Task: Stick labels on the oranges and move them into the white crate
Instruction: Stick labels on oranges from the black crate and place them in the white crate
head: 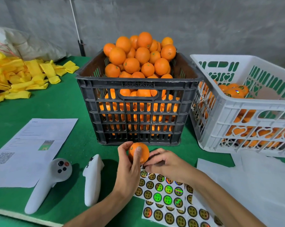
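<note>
Controllers (56, 181) left of hands; black crate (138, 112) behind.

The green bench (64, 104) carries a black crate (137, 112) mid-bench, a white crate (246, 115) toward its right edge, yellow sleeves (20, 77) far left, a paper sheet (32, 148), two controllers (46, 184) and sticker sheets (164, 197) along its near edge.

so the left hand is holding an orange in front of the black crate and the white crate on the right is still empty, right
Not quite. The white crate is not empty: the head view shows oranges lying in it, some already bearing labels. The rest holds: the left hand holds an orange in front of the black crate, and the white crate stands on the right.
</note>
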